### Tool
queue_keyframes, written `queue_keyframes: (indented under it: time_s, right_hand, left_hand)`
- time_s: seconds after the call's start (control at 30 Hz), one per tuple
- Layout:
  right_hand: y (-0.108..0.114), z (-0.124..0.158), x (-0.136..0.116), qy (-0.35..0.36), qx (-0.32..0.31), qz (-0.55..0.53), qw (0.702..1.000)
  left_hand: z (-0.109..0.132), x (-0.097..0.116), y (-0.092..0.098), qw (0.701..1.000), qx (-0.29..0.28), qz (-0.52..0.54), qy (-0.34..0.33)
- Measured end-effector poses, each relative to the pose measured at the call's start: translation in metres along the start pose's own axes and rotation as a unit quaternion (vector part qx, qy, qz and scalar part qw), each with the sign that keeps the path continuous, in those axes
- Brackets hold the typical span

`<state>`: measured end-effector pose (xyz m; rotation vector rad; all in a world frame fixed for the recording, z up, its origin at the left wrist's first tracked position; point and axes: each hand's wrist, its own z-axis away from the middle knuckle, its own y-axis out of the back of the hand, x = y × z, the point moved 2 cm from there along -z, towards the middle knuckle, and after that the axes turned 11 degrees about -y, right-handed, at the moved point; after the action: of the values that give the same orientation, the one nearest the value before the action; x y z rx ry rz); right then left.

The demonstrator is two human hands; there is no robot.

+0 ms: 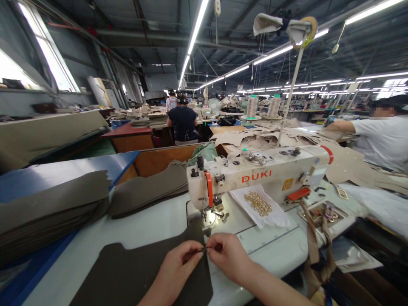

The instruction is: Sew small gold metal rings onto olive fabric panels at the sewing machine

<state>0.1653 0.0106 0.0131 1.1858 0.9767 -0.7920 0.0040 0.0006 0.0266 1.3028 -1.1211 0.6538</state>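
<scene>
Pinching narrow with left hand (180, 262) and right hand (230, 257), thumb to forefinger in each, nearly meeting over one small dark bit (204, 250). Not possible to tell if loose or part of the cloth below (too small, and mostly covered by the fingers).

Directly under the left hand, flat on the pale tabletop (276, 250): a dark cloth piece (134, 267), with right edge just below the pinch and far end just beside the needle plate (194, 216) of the white sewing machine (255, 176).

To judge from the look, a light cloth, bendable but rather firm, not fragile and not very slippery. Best to hold by the broad edge, with open palm for keeping flat. For the small bit, perhaps easy to drop; better to grip by the two ends, with fingertips only (as seems the manner here).

Under the machine arm, on a white sheet (277, 219): a heap of gold rings (257, 203). Behind, to the left, a stack of similar dark pieces (149, 187). On the right, brown straps (314, 244) hanging beside a small tray (344, 219). Farther away, one person in dark shirt (183, 121), seated with back turned, and another in white (385, 140).
</scene>
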Motion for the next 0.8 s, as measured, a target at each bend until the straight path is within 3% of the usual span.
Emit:
queue_keyframes:
  time_s: [0.07,0.17,0.23,0.33,0.57,0.8]
  right_hand:
    - [0.002,-0.003,0.003,-0.013,-0.005,-0.033,0.999]
    - [0.004,-0.01,0.008,-0.061,-0.019,-0.079,0.995]
    - [0.003,-0.017,0.01,-0.093,-0.029,-0.093,0.991]
    - [-0.001,-0.029,0.009,-0.129,-0.055,-0.102,0.985]
    - [-0.012,-0.057,0.004,-0.2,-0.151,-0.086,0.964]
    - [-0.003,-0.066,-0.01,-0.231,-0.212,-0.035,0.949]
  left_hand:
    - [-0.008,-0.002,0.009,0.999,0.0,-0.037,-0.034]
    - [-0.019,-0.015,0.018,0.977,0.057,-0.165,-0.122]
    - [-0.019,-0.027,0.016,0.948,0.067,-0.254,-0.177]
    - [-0.011,-0.039,0.006,0.922,0.054,-0.325,-0.205]
    - [0.007,-0.036,0.002,0.919,0.065,-0.329,-0.206]
    - [-0.003,-0.024,0.001,0.903,0.072,-0.344,-0.246]
